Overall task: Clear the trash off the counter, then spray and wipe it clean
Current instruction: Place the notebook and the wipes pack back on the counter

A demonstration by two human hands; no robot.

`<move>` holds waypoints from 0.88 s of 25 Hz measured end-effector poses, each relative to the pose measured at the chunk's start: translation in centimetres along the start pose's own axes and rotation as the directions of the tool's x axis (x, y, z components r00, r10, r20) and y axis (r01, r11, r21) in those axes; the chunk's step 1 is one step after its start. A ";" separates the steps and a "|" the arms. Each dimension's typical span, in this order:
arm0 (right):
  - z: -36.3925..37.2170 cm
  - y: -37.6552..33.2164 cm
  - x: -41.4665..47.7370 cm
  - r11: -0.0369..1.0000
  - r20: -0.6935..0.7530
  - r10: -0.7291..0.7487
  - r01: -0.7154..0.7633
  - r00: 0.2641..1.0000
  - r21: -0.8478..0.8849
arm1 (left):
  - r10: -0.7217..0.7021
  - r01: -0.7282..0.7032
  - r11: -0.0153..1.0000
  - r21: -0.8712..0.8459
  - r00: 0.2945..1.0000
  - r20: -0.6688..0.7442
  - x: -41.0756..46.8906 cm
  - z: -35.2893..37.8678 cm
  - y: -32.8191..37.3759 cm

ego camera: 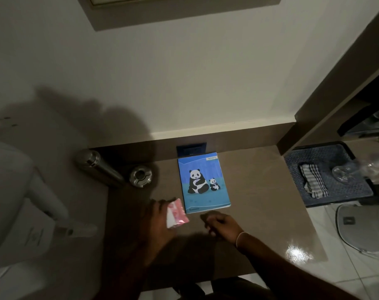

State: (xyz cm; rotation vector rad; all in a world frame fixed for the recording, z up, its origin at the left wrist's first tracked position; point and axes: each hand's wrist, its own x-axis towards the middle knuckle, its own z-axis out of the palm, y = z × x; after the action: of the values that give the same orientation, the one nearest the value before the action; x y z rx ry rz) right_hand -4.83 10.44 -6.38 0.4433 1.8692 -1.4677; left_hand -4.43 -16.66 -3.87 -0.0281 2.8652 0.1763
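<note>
Holding: left hand [160, 221] closed around a pink-and-white wrapper [176, 213], just above the worktop [260, 202].
Right hand [220, 224]: fingers curled loosely, whether it grips anything cannot be told.
Notebook [203, 182]: flat, just beyond both hands.
Steel flask [97, 167]: far left.

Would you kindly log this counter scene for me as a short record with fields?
surface: brown counter against a pale wall
left hand: holding a pink and white wrapper, just left of the notebook
right hand: low over the counter, fingers curled; contents, if any, not visible
notebook: blue panda cover, lying flat, centre
steel flask: lying at the back left
steel ashtray: beside the flask
striped cloth: folded on a dark mat, right
spray bottle: not visible
</note>
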 end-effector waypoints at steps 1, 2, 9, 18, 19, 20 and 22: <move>0.9 -0.6 -0.2 1.000 0.084 0.003 -0.005 0.996 0.027 | 0.090 -0.090 0.996 -0.011 0.996 -0.022 -0.9 -1.2 3.1; 1.3 -0.8 -0.3 1.000 0.119 0.002 -0.006 0.993 0.029 | 0.161 -0.161 0.987 0.027 0.987 0.018 -1.6 -1.6 5.1; -4.8 3.5 -0.9 0.994 -0.034 0.085 -0.087 0.996 -0.059 | 0.308 -0.307 0.950 -0.053 0.898 0.315 -0.9 0.7 12.0; -7.1 3.3 -1.3 0.890 -0.163 0.022 -0.093 0.986 -0.446 | -0.013 0.023 0.959 -0.281 0.999 0.040 2.1 1.8 6.7; -7.4 3.1 -1.5 0.833 -0.164 0.003 -0.093 0.987 -0.545 | -0.100 0.104 0.955 -0.279 0.995 0.030 3.1 1.7 5.6; -7.7 2.7 -1.8 0.768 -0.168 -0.011 -0.100 0.986 -0.632 | -0.181 0.181 0.953 -0.241 0.983 0.022 4.0 1.2 4.6; -8.3 2.6 -2.0 0.712 -0.191 -0.035 -0.109 0.981 -0.694 | -0.317 0.309 0.933 -0.183 0.948 -0.016 6.1 0.1 3.0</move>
State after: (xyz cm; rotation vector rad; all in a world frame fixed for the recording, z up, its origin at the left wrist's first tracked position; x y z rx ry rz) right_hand -4.35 19.34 -5.91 0.2413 2.3789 -0.5875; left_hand -10.42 -13.64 -5.26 -0.5276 2.8305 0.3699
